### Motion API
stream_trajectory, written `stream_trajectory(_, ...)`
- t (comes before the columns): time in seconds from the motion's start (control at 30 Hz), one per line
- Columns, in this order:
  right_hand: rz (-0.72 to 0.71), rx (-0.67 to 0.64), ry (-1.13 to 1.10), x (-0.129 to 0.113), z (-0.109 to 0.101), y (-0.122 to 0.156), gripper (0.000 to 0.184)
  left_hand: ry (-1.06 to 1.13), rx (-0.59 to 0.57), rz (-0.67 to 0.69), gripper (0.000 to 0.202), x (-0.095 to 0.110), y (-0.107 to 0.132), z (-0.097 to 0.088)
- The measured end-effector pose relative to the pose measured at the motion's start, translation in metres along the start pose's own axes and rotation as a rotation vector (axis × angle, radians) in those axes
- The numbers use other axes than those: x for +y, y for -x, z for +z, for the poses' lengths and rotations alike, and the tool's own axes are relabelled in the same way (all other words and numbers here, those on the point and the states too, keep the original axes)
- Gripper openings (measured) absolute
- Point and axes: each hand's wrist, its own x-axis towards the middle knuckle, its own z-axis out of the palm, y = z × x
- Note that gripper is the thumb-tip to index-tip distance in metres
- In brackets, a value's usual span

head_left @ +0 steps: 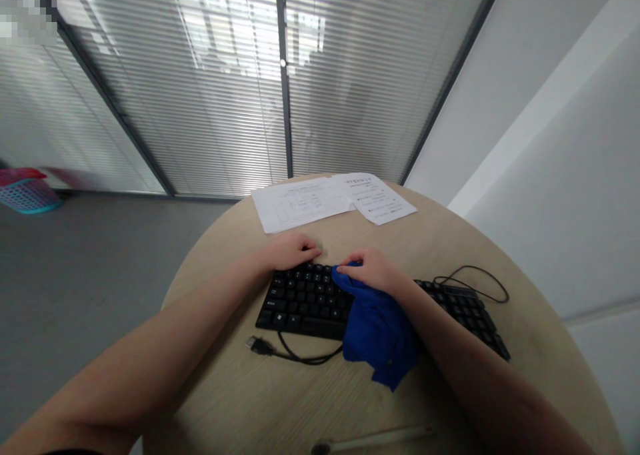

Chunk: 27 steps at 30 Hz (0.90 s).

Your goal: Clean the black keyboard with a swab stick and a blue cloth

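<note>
A black keyboard [300, 301] lies across the round wooden table [225, 388]. My left hand [293, 249] rests on the keyboard's far left edge, fingers curled over it. My right hand [373, 269] is closed on a blue cloth [377, 328], pinching a fold of it against the keys near the middle of the keyboard. The rest of the cloth hangs over the keyboard's front edge onto the table. The keyboard's black cable [295, 353] loops in front, with its USB plug [256, 344] lying loose.
Two printed sheets of paper [305, 205] lie at the table's far edge. Another loop of cable [475, 280] sits behind the keyboard's right end. A slim pale object [380, 436] lies near the front edge. A pink and teal basket [27, 189] stands on the floor, far left.
</note>
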Motion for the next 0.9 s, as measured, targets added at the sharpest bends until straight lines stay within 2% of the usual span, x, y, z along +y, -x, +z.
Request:
stream_trajectory(0.27,0.060,-0.006,0.035,-0.003,0.001,-0.002,0.026,0.026,-0.013,-0.007,0.045,-0.001,-0.001,0.001)
stream_trajectory(0.5,0.017,0.174,-0.005,0.000,-0.004,0.004,0.024,0.050,-0.017,-0.021,0.045,-0.001,0.000,0.000)
stream_trajectory(0.63,-0.009,0.214,-0.316,0.001,-0.023,0.008,0.026,0.045,-0.023,0.007,0.045,-0.005,-0.001,0.001)
stream_trajectory(0.77,0.020,0.096,-0.770,-0.006,-0.040,0.016,0.028,0.033,-0.010,0.017,0.042,-0.006,-0.001,0.002)
stream_trajectory(0.83,-0.008,0.037,-0.883,-0.011,-0.047,0.021,0.029,0.044,-0.005,0.031,0.042,-0.006,-0.001,0.002)
stream_trajectory(0.9,-0.059,-0.006,-0.904,-0.017,-0.056,0.029,0.030,0.053,-0.008,0.034,0.042,-0.006,-0.001,0.002)
